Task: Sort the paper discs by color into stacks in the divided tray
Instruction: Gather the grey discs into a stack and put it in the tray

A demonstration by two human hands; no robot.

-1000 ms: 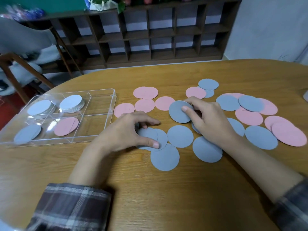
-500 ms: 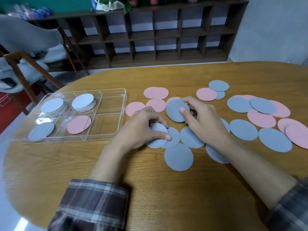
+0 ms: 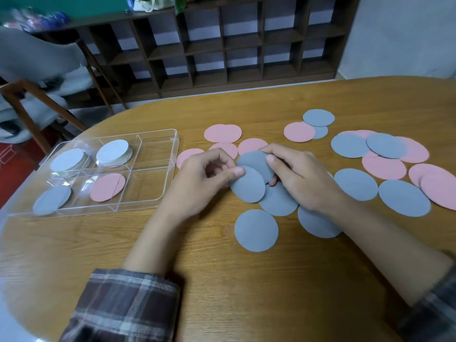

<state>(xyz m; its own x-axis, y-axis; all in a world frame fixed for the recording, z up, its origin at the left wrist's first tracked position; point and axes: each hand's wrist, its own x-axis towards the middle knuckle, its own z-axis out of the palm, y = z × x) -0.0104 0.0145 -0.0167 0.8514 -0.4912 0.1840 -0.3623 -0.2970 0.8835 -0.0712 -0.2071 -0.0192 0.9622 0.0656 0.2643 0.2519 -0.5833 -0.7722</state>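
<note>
L hand (image 3: 207, 176) pinches grey disc (image 3: 248, 185), overlapping R hand's (image 3: 299, 177) disc (image 3: 256, 162).

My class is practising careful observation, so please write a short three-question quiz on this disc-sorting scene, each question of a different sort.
1. True or false: every compartment of the tray holds discs.
2. Which colour is the disc that the left hand pinches? A pink, B grey-blue, C white.
3. Fill in: the pink discs in the tray lie in the near ____ compartment.
Key: 1 false; 2 B; 3 middle.
</note>
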